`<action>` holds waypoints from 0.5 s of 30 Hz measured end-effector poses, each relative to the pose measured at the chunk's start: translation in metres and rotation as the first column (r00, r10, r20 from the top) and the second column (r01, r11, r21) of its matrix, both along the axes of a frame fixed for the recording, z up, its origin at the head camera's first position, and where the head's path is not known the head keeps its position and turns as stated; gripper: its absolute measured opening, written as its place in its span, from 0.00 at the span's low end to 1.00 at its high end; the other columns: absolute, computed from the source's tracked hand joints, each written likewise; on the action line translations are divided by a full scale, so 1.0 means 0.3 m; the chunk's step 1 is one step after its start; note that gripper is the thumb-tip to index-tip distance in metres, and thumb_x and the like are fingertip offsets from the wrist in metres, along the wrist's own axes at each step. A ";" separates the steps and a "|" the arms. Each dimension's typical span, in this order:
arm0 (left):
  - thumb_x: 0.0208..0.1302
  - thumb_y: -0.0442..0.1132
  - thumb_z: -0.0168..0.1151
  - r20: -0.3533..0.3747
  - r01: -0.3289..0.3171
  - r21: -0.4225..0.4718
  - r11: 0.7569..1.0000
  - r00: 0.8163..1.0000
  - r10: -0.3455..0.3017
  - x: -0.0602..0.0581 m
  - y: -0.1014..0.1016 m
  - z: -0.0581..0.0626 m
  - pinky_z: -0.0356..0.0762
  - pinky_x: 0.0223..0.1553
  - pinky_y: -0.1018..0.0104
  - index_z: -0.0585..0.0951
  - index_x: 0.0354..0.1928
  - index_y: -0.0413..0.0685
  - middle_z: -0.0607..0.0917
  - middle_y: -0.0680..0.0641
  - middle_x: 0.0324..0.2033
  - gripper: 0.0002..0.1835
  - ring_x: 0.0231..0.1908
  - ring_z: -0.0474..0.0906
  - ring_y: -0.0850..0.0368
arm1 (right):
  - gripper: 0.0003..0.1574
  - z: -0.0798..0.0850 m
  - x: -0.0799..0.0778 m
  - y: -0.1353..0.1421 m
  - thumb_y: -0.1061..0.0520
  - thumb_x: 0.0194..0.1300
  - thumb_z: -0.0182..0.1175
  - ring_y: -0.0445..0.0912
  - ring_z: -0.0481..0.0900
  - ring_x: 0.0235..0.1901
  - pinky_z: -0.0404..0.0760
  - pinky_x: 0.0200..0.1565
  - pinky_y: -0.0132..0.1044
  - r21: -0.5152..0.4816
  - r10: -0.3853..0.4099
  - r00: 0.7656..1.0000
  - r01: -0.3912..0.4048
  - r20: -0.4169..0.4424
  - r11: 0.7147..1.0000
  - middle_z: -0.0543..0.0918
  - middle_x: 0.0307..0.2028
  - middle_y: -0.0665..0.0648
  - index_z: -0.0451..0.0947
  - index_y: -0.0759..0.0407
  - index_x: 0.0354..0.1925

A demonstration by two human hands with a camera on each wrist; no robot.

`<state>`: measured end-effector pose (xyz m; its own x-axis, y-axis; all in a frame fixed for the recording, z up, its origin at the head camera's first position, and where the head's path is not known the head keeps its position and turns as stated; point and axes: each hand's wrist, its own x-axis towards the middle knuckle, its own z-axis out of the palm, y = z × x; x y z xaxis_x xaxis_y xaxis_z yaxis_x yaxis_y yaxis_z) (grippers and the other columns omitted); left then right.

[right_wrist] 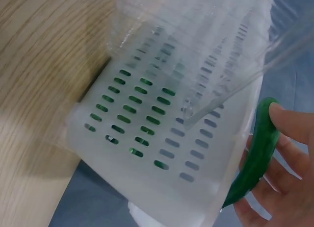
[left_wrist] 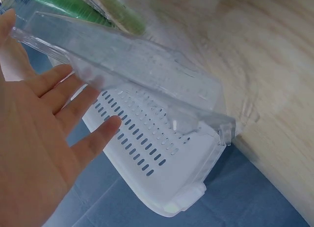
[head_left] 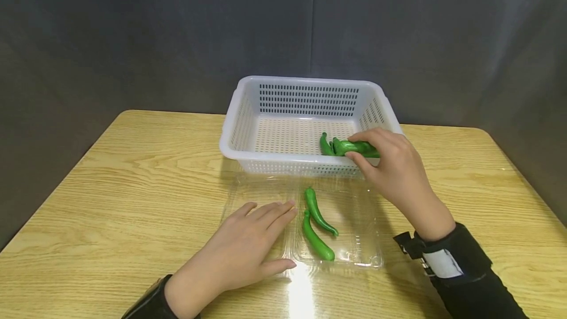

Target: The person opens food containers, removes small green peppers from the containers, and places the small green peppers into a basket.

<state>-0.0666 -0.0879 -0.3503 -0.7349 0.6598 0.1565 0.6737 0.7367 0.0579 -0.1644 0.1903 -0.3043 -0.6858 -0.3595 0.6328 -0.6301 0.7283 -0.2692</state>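
Note:
My right hand (head_left: 396, 169) pinches a green chili pepper (head_left: 354, 148) between thumb and fingers, at the front right of a white slotted basket (head_left: 301, 81). In the right wrist view that pepper (right_wrist: 262, 143) shows above the basket's rim. Another pepper (head_left: 326, 144) stands against the basket's front wall, to the left of the held one. In front of the basket lies an opened clear plastic clamshell box (head_left: 359, 210). Two peppers, a farther one (head_left: 315, 208) and a nearer one (head_left: 318, 240), lie in its right half. My left hand (head_left: 241, 247), fingers straight, lies over its left half.
All of this is on a light wood-grain table (head_left: 146, 186) with rounded far corners. Behind it hangs a dark grey curtain (head_left: 199, 33). The basket's front wall stands close to the clamshell's far edge.

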 end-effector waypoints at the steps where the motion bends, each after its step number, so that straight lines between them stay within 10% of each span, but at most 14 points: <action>1: 0.64 0.68 0.55 0.000 0.001 0.001 1.000 1.000 -0.001 0.000 -0.001 0.000 0.67 0.64 0.46 0.68 0.72 0.47 0.69 0.49 0.70 0.43 0.66 0.68 0.53 | 0.17 -0.003 -0.003 0.002 0.62 0.55 0.74 0.54 0.82 0.40 0.77 0.42 0.51 0.003 -0.007 1.000 0.007 -0.001 1.000 0.86 0.40 0.58 0.83 0.63 0.44; 15: 0.64 0.70 0.53 -0.013 0.019 0.000 1.000 1.000 -0.019 0.000 -0.003 -0.001 0.67 0.64 0.47 0.67 0.72 0.48 0.68 0.50 0.71 0.44 0.67 0.67 0.54 | 0.18 -0.032 -0.028 0.032 0.61 0.59 0.71 0.59 0.81 0.44 0.75 0.44 0.55 0.054 -0.128 0.991 0.125 0.043 0.991 0.85 0.45 0.63 0.82 0.65 0.47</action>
<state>-0.0668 -0.0887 -0.3507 -0.7202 0.6736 0.1661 0.6882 0.7239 0.0486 -0.1729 0.1998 -0.3140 -0.7557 -0.2992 0.5826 -0.5200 0.8149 -0.2560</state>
